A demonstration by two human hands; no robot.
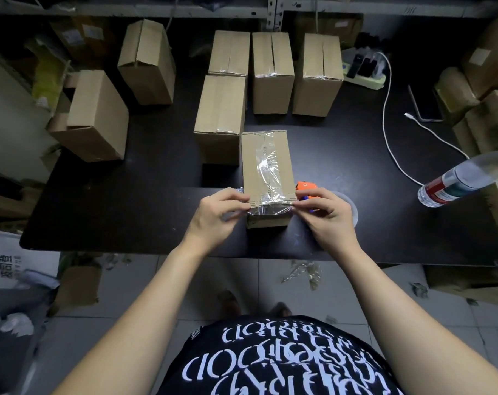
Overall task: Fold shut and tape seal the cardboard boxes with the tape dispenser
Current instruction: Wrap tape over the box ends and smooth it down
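Observation:
A closed cardboard box (266,163) stands on the black table (128,195) in front of me, with clear tape along its top seam. A second strip of clear tape (270,205) runs across its near top edge. My left hand (216,215) pinches the left end of that strip at the box's corner. My right hand (326,212) pinches the right end at the other corner. The orange tape dispenser (306,189) lies on the table just right of the box, partly hidden behind my right hand.
Several taped boxes (273,72) stand in rows behind. Two untaped boxes (96,115) sit at the left. A water bottle (464,178), a white cable (390,124) and a power strip (364,72) are at the right. Cartons line both sides.

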